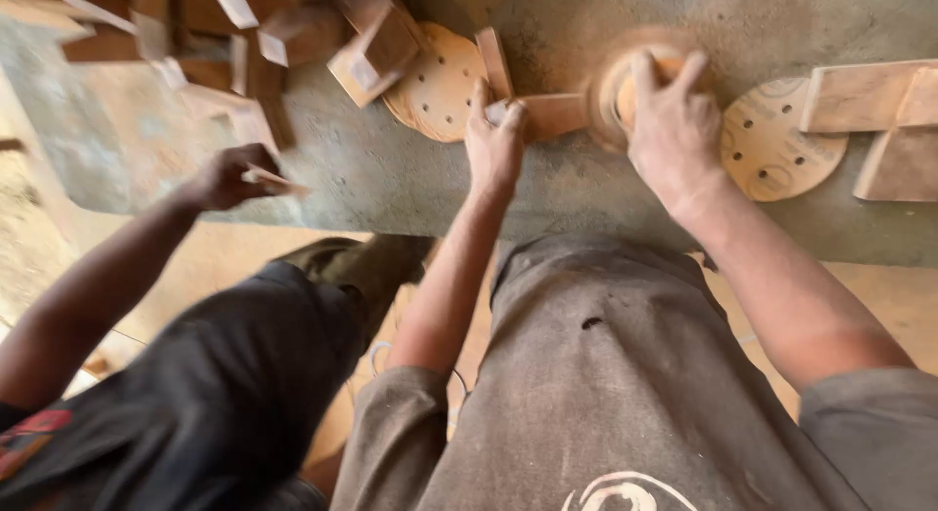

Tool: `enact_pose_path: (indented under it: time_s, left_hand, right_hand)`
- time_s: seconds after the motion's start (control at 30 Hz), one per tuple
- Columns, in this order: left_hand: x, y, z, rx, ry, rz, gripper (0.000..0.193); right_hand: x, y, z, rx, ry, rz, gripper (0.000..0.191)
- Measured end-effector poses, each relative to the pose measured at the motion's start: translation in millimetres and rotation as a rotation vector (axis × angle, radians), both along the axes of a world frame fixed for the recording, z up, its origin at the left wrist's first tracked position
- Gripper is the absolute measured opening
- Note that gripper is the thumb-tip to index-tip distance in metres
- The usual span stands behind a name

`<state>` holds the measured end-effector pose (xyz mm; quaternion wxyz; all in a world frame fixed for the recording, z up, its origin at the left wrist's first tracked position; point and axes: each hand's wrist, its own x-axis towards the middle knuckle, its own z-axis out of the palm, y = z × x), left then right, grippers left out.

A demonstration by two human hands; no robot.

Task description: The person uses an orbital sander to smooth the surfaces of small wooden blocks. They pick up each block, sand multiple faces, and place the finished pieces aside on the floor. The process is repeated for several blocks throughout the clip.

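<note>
Looking down from the head view, we pin a small tan wooden block (550, 114) on the grey dusty worktop (410, 174) with our left hand (493, 145) closed on it, while our right hand (672, 130) grips a blurred round sander (614, 89) against its end. Sanding seems underway; next needs steady pressure. A co-worker's hand (227, 177) holds another piece.

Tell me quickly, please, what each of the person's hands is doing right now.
Left hand: closed on a small wooden block.
Right hand: fingers spread over a blurred round sanding pad; grip cannot be told.
</note>
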<state>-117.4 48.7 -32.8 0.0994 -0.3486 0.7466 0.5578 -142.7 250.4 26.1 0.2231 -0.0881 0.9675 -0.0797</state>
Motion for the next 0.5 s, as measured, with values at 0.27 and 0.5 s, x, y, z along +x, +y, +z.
enact_pose_path:
  time_s: [0.27,0.5]
  left_hand:
    - [3,-2,-6,-0.056,0.093,-0.028,0.084]
    - [2,-2,-12,-0.104,0.095,-0.064,0.084]
  right_hand:
    - [14,-29,6,-0.134,-0.162,0.058,0.061]
    - [11,-6,10,-0.075,-0.156,-0.015,0.062]
